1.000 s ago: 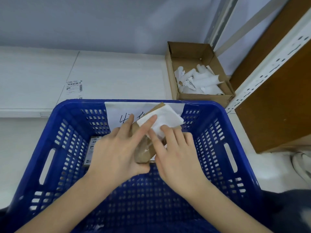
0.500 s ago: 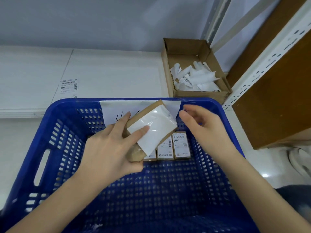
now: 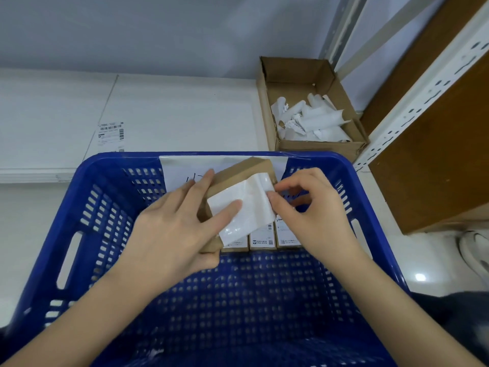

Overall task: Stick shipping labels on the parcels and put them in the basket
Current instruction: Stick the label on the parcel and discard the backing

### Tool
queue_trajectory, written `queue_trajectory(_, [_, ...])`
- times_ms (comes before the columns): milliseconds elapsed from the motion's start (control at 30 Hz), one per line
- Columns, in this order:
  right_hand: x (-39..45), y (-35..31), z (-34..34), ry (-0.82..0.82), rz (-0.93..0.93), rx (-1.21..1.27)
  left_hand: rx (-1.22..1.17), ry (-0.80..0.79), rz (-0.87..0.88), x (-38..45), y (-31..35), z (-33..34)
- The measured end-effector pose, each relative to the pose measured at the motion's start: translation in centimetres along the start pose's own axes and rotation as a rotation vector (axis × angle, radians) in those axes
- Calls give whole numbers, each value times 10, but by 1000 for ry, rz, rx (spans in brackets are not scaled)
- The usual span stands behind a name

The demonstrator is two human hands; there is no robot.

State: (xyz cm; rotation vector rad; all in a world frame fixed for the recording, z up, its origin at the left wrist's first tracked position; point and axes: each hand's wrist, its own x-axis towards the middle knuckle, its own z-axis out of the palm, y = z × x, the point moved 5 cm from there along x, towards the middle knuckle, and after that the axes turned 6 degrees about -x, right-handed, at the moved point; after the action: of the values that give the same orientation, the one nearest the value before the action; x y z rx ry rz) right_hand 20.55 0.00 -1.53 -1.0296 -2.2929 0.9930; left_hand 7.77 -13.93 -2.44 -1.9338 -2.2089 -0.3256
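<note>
Blue basket (image 3: 87, 197) w/ grid of small slots. Brown cardboard parcel (image 3: 239, 172) w/ plain white label (image 3: 244, 207). White worktop (image 3: 172, 112); white label sheet (image 3: 111, 133) w/ black barcodes. Brown carton (image 3: 296, 75) w/ white paper scraps (image 3: 315, 120).

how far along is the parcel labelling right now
Done: three labelled parcels lie in a row in the blue basket. In hand: the left hand holds a brown parcel above the basket while the right hand pinches the edge of its white label. Left: finish that label, put the parcel in. One more label lies on the table.
</note>
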Motion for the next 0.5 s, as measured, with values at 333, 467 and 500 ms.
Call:
queue_trajectory(333, [-4,1,-1,-121,244,324,108,2,98,-5,-3,-2])
queue_trajectory(467, [-6,10,5,-144,387,416,81,-16,98,-5,3,7])
queue_trajectory(500, [-6,12,5,-137,425,465,64,-16,92,-4,4,7])
